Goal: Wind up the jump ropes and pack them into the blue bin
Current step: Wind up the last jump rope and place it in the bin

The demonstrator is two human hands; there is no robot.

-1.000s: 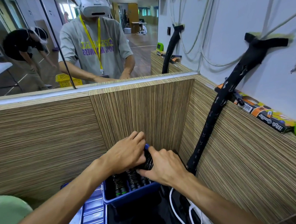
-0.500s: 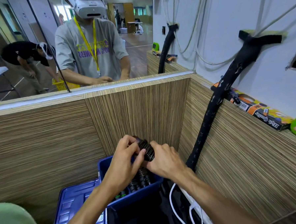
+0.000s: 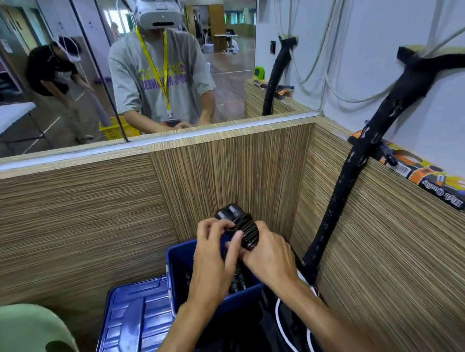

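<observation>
Both hands grip, seemingly, a wound jump rope above the blue bin, beside wood-grain partitions.

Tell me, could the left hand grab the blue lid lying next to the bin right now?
Probably not right away. The left hand is gripping the wound jump rope together with the right hand, above the blue bin. The blue lid lies bare just left of the bin, so once it lets go, the way looks free.

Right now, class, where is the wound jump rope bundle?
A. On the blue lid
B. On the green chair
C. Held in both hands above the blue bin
C: both the left hand and right hand grip the wound jump rope bundle above the blue bin.
</observation>
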